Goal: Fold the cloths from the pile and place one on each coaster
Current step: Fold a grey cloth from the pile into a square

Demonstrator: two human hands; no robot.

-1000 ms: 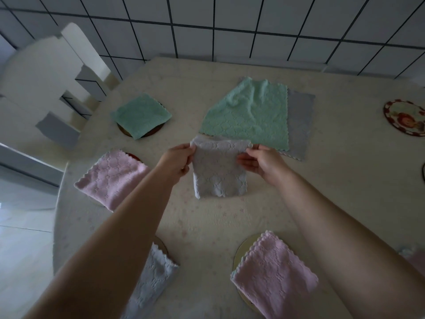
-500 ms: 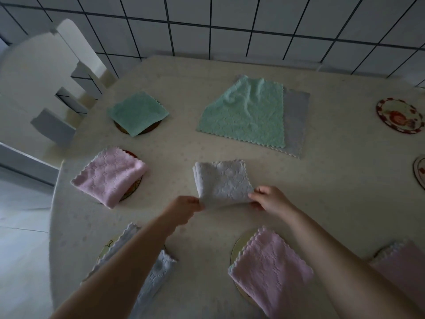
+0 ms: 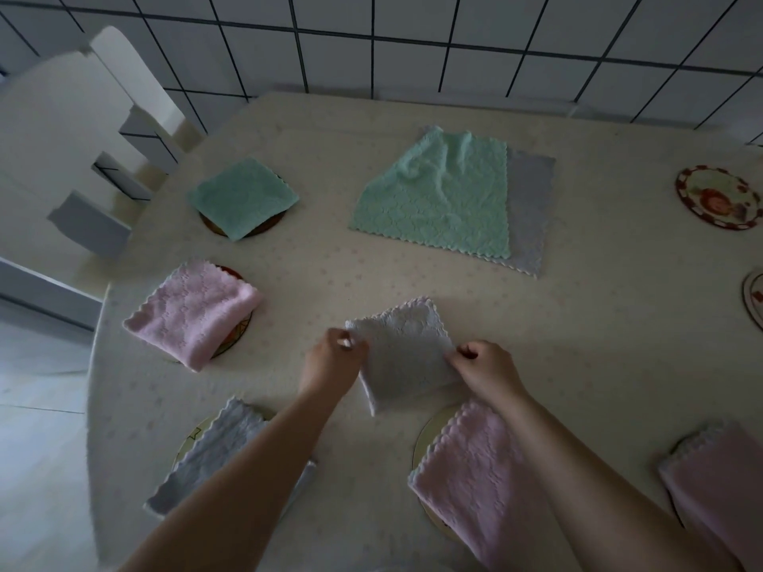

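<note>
Grey cloth: small folded square (image 3: 404, 357) of nubby, waffle-ish microfibre with a scalloped edge, sitting tilted like a diamond near the front middle of the table, not on any coaster.
Left hand: (image 3: 332, 361) pinching the cloth's left corner between thumb and fingertips.
Right hand: (image 3: 485, 367) fingers curled, gripping the cloth's right edge.
Pile: a mint green cloth (image 3: 437, 200) lying flat and a bit rumpled, on top of a grey unfolded cloth (image 3: 530, 204) that peeks out along the right side. Both have zigzag hems.
Done already: a folded green square (image 3: 241, 198) on a dark round coaster (image 3: 264, 229) at the far left, a plump folded pink cloth (image 3: 192, 313) on a patterned round coaster (image 3: 237, 338) below it, a folded grey cloth (image 3: 206, 456) on a pale coaster (image 3: 194, 435) partly under the left forearm, a near pink folded cloth (image 3: 470, 480) on a cream disc coaster (image 3: 429, 431) at the front, and another pink one (image 3: 718, 480) at the right edge.
Bare coasters: a round one with a red checkered rim and a cartoon print (image 3: 718, 198) at the far right, plus a sliver of another disc (image 3: 753, 303) cut off by the frame.
Table: rounded tabletop (image 3: 330, 274) with a cream cloth, faint dotted pattern, soft matte look.
Background: white square wall tiles (image 3: 413, 39) with dark grout, white slatted chair (image 3: 82, 130) at the left.
</note>
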